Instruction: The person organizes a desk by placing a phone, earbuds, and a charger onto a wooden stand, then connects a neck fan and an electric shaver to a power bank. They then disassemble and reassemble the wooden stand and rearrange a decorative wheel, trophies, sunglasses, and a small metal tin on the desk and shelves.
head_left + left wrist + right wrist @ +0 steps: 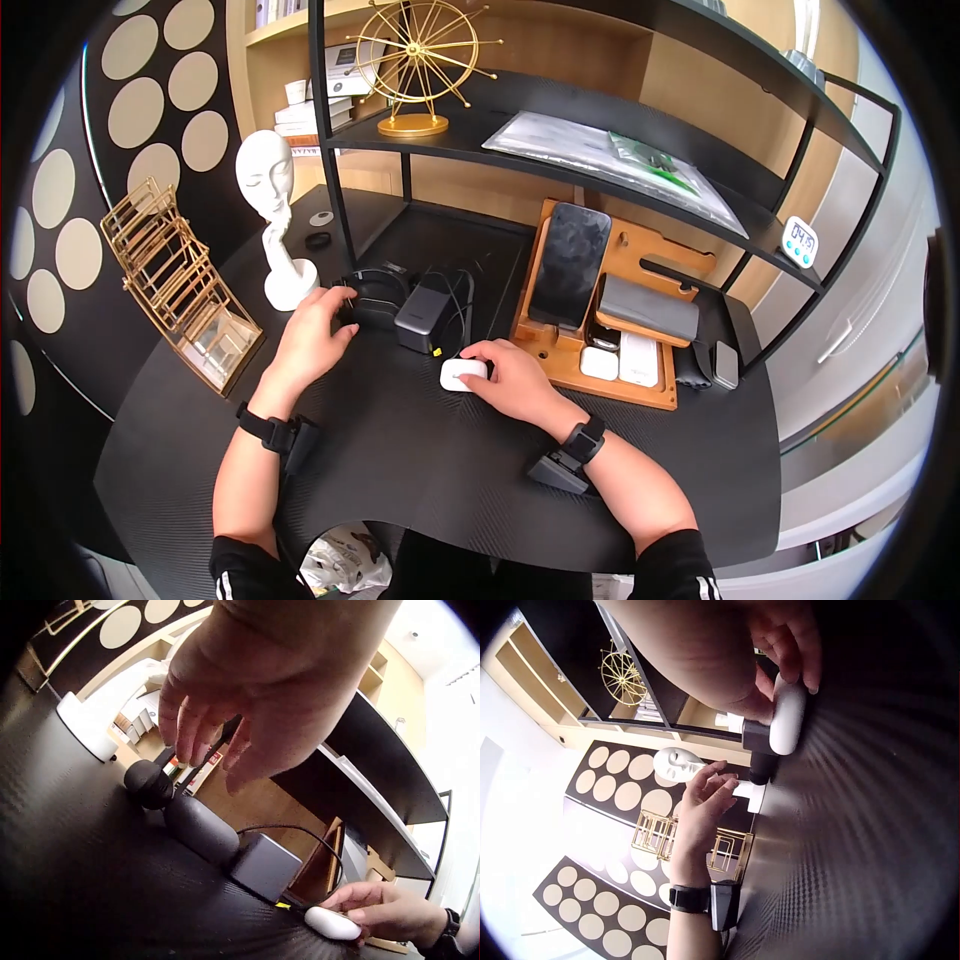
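Observation:
My right hand (515, 380) pinches a small white rounded case (462, 375), like an earbud case, at the tabletop. The right wrist view shows this white case (787, 716) under my thumb and fingertips. My left hand (308, 335) is at the near left side of black over-ear headphones (378, 292), fingers spread and loosely bent. In the left wrist view that hand (247, 705) hangs above the dark rounded ear cups (201, 829), with nothing in its grasp. Between the headphones and the white case stands a dark grey charger block (425, 318) with a black cable and a yellow tag.
A wooden stand (640, 385) at the right bears a phone (570, 262), a grey case (648, 307) and white items. A white head sculpture (290, 285) and a gold wire frame (185, 290) are at the left. A black shelf (465, 140) spans the back.

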### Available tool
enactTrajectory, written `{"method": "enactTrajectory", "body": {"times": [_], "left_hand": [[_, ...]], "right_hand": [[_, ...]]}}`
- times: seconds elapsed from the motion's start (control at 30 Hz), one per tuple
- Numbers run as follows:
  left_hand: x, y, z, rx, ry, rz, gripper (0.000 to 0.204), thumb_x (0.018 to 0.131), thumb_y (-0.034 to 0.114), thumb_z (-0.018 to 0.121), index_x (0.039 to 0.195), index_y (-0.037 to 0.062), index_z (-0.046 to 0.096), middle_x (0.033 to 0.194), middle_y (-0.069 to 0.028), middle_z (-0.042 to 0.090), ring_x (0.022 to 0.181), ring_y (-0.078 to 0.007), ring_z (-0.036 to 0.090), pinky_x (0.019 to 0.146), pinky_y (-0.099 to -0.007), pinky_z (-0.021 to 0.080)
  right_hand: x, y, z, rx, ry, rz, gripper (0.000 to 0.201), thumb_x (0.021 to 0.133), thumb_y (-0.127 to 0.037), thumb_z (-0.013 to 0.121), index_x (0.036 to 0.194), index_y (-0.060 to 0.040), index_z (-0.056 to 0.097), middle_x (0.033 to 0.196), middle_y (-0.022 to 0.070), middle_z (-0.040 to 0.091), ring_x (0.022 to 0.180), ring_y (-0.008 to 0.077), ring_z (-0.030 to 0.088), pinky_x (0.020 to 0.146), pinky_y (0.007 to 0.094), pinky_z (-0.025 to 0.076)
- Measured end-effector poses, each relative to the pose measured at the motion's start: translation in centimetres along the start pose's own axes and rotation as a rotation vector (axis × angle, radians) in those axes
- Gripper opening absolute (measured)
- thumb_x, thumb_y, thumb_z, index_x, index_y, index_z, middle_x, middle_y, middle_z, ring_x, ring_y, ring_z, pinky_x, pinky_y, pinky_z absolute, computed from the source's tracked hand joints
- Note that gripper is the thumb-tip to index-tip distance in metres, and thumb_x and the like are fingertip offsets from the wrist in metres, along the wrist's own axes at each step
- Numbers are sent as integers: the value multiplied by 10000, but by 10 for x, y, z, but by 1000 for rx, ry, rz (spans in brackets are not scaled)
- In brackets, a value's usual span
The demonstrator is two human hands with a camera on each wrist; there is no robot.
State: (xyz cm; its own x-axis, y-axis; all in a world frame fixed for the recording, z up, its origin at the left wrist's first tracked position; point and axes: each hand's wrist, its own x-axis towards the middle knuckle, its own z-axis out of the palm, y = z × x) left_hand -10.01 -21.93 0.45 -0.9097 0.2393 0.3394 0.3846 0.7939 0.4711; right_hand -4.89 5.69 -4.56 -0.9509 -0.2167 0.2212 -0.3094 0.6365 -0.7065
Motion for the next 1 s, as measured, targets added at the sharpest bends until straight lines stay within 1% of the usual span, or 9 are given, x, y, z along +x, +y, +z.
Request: {"method": "enactTrajectory", "body": {"times": [0.07,0.1,0.17,0.2,0.4,0.6,0.7,0.77,1.0], "left_hand": [[2,-7,0,-19,-39,235,591,746,85,693,1287,84,457,1294,-176,462,1215,-305,445,1008,-369,366],[2,-7,1,-13,-41,238,591,746,85,693,1287,84,457,1294,-176,462,1215,-305,445,1008,-369,366],[-2,-7,4,108,-297,179,787,753,140,703,1423,137,289,1469,-176,264,1378,-331,208,1106,-419,227],[-3,-8,6,137,-419,127,840,775,245,693,1457,182,208,1520,-139,152,1407,-329,106,1114,-523,126],[-5,6,2,298,-459,68,761,807,338,654,1441,180,263,1510,-122,200,1402,-315,143,1101,-528,165],[-5,5,6,282,-411,64,732,811,355,647,1423,160,296,1488,-144,252,1398,-304,167,1095,-528,184],[-6,10,6,296,-409,43,727,816,352,644,1421,155,293,1490,-147,247,1399,-304,165,1100,-516,177],[-6,12,7,318,-421,22,729,821,352,642,1425,155,283,1494,-145,237,1402,-301,158,1106,-500,168],[-8,14,12,368,-352,22,703,817,337,644,1406,144,313,1457,-162,302,1385,-312,202,1105,-510,172]], "right_hand": [[-4,-5,-2,-64,-19,-69,322,769,-276,686,1030,-96,632,945,114,573,871,285,582,792,374,467],[-3,-6,-3,-58,-14,-70,322,769,-276,686,1030,-96,632,945,114,573,871,285,582,792,374,467],[-5,-7,-2,-150,-50,-80,382,757,-282,713,1072,-81,630,957,112,572,862,269,590,761,332,478],[-5,-7,-2,-145,-46,-77,382,757,-282,713,1072,-81,630,957,112,572,862,269,590,761,332,478],[-6,-7,-1,40,11,42,350,772,-287,684,1042,-71,632,938,133,557,885,294,575,798,372,463],[-2,5,11,269,212,-25,304,762,-164,699,1029,-36,628,950,117,538,862,260,582,778,336,468],[2,3,10,511,273,-41,259,765,-77,684,1003,-18,598,950,90,527,851,211,597,717,299,502],[2,-2,6,911,252,19,213,781,-32,653,969,-21,554,949,66,513,853,173,604,651,259,532],[-1,-7,-5,1140,288,5,129,813,10,524,932,-32,493,901,81,533,822,170,611,606,253,537]]}}
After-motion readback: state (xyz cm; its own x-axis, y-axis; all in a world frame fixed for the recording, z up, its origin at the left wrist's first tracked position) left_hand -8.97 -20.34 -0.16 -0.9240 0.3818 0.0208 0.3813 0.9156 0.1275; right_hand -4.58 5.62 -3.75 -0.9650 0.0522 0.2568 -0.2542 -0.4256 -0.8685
